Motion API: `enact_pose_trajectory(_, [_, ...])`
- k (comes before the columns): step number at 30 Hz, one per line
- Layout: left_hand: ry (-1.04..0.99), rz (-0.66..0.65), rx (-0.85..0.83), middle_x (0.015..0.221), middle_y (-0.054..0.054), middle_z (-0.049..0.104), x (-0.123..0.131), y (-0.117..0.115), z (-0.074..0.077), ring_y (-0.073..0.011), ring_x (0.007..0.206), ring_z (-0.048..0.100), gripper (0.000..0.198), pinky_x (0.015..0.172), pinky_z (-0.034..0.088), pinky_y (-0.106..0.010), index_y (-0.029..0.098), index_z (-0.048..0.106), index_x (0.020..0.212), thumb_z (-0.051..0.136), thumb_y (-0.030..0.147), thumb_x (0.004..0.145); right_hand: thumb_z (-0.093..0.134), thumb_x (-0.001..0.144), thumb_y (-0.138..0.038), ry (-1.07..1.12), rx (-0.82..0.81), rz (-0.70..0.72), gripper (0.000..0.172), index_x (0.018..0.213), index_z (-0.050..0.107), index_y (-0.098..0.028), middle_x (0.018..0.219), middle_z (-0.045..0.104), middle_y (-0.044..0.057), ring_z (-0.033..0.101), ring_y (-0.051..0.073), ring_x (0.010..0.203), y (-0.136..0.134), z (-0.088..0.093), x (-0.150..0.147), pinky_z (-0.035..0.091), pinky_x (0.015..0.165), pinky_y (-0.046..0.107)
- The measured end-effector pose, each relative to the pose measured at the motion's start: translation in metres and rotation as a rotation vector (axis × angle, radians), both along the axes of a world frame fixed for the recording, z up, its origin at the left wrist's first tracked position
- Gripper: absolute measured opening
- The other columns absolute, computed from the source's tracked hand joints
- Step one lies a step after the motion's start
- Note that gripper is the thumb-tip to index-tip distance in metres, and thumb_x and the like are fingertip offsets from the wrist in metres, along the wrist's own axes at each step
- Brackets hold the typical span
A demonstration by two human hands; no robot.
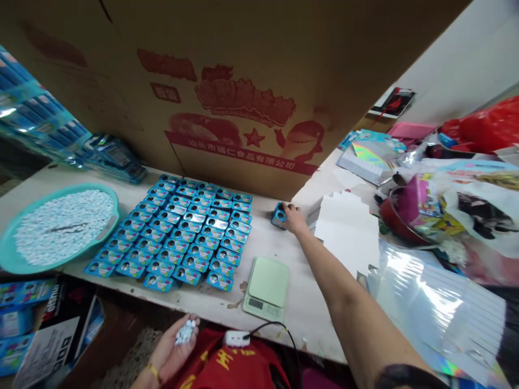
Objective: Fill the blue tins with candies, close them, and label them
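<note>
My left hand (172, 343), palm up and cupped near the table's front edge, holds a small heap of pale blue and white candies (185, 332). Stretched out to the right, my right hand (295, 218) has its fingers on a small blue box (278, 215) close to the big carton's bottom edge. Rows of similar blue boxes (178, 232), with round openings on top, cover the middle of the table. To the left, a turquoise basin (115, 216) is full of the same pale candies, with a dark long-shaped thing lying on them.
A pale green scale (267, 286) sits near the front edge. Behind the rows stands a large cardboard carton (243, 32). White folded card (344, 232) is stacked at right, beside clear plastic sheets (430, 302) and a red bowl (399, 221). Wrapped blue packs (113, 156) lie back left.
</note>
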State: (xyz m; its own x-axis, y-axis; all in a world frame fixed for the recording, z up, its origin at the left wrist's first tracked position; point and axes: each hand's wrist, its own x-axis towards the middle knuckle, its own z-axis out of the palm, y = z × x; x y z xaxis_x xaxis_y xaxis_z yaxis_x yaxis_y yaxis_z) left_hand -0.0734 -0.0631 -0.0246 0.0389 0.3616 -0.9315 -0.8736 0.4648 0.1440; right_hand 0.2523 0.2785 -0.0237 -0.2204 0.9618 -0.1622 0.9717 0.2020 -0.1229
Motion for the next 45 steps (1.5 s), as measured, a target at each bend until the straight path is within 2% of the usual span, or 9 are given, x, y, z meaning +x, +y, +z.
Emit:
enact_pose_trajectory(7, [-0.13, -0.21, 0.131, 0.068, -0.006, 0.063, 0.027, 0.04, 0.019, -0.0116, 0.054, 0.061, 0.011, 0.049, 0.052, -0.02, 0.009, 0.057, 0.077, 0.046, 0.01, 0.08, 0.06, 0.064, -0.011, 0.082, 0.089, 0.162, 0.079, 0.134, 0.027, -0.026, 0.132, 0.036, 0.008, 0.034, 0.028, 0.114, -0.105, -0.001, 0.016, 0.044, 0.081, 0.036])
enact_pose_trajectory(13, [-0.13, -0.333, 0.159, 0.068, -0.007, 0.063, 0.043, 0.047, 0.023, -0.0109, 0.053, 0.06, 0.011, 0.049, 0.052, -0.019, 0.008, 0.058, 0.077, 0.048, 0.013, 0.08, 0.048, 0.074, -0.005, 0.128, 0.157, 0.213, 0.052, 0.12, 0.048, -0.027, 0.142, 0.027, 0.0, 0.023, 0.027, 0.126, -0.137, 0.004, 0.026, 0.043, 0.086, 0.039])
enact_pose_trajectory(21, [-0.157, -0.377, 0.162, 0.068, -0.008, 0.063, 0.055, 0.042, 0.021, -0.011, 0.053, 0.06, 0.01, 0.048, 0.051, -0.019, 0.008, 0.058, 0.078, 0.048, 0.012, 0.08, 0.05, 0.078, -0.018, 0.181, 0.161, 0.055, 0.045, 0.123, 0.046, -0.024, 0.113, 0.056, 0.005, 0.044, 0.025, 0.1, -0.17, 0.041, 0.041, 0.046, 0.076, 0.036])
enact_pose_trajectory(24, [-0.166, -0.376, 0.167, 0.069, -0.008, 0.064, 0.06, 0.043, 0.025, -0.0115, 0.054, 0.061, 0.011, 0.05, 0.052, -0.02, 0.008, 0.058, 0.079, 0.048, 0.011, 0.08, 0.049, 0.079, -0.02, 0.189, 0.139, 0.112, 0.048, 0.126, 0.043, -0.024, 0.111, 0.056, 0.006, 0.045, 0.025, 0.096, -0.192, 0.052, 0.031, 0.045, 0.073, 0.035])
enact_pose_trajectory(31, [-0.224, -0.389, 0.172, 0.074, -0.011, 0.066, 0.078, 0.05, 0.028, -0.015, 0.065, 0.064, 0.013, 0.06, 0.054, -0.024, 0.007, 0.059, 0.081, 0.046, 0.011, 0.08, 0.055, 0.077, -0.022, 0.171, 0.043, 0.224, 0.051, 0.127, 0.043, -0.02, 0.112, 0.056, 0.01, 0.047, 0.025, 0.095, -0.234, 0.048, -0.009, 0.041, 0.08, 0.038])
enact_pose_trajectory(35, [-0.286, -0.428, 0.212, 0.077, -0.012, 0.066, 0.085, 0.049, 0.024, -0.0163, 0.069, 0.064, 0.015, 0.063, 0.054, -0.026, 0.007, 0.059, 0.085, 0.046, 0.01, 0.079, 0.052, 0.081, -0.03, 0.316, 0.081, 0.23, 0.041, 0.12, 0.049, -0.02, 0.115, 0.053, 0.011, 0.045, 0.025, 0.103, -0.268, 0.063, -0.034, 0.038, 0.087, 0.041])
enact_pose_trajectory(39, [-0.301, -0.431, 0.216, 0.073, -0.01, 0.065, 0.078, 0.038, 0.019, -0.0138, 0.063, 0.063, 0.017, 0.059, 0.053, -0.023, 0.007, 0.059, 0.086, 0.044, 0.008, 0.079, 0.047, 0.084, -0.03, 0.534, -0.104, 0.347, 0.031, 0.111, 0.056, -0.019, 0.098, 0.061, 0.008, 0.053, 0.019, 0.09, -0.315, 0.071, -0.059, 0.044, 0.081, 0.033])
enact_pose_trajectory(42, [-0.275, -0.432, 0.176, 0.072, -0.01, 0.065, 0.068, 0.029, 0.015, -0.0141, 0.061, 0.063, 0.016, 0.056, 0.053, -0.023, 0.007, 0.059, 0.083, 0.043, 0.01, 0.08, 0.047, 0.084, -0.029, 0.728, -0.169, 0.171, 0.023, 0.1, 0.061, -0.02, 0.091, 0.062, 0.006, 0.056, 0.016, 0.087, -0.334, 0.061, -0.056, 0.046, 0.079, 0.03])
enact_pose_trajectory(45, [-0.259, -0.434, 0.158, 0.077, -0.011, 0.066, 0.06, 0.024, 0.012, -0.0147, 0.061, 0.064, 0.016, 0.055, 0.053, -0.024, 0.008, 0.059, 0.079, 0.044, 0.013, 0.081, 0.047, 0.083, -0.028, 0.841, -0.082, -0.112, 0.022, 0.099, 0.059, -0.02, 0.089, 0.061, 0.005, 0.056, 0.015, 0.082, -0.329, 0.044, -0.033, 0.047, 0.074, 0.03])
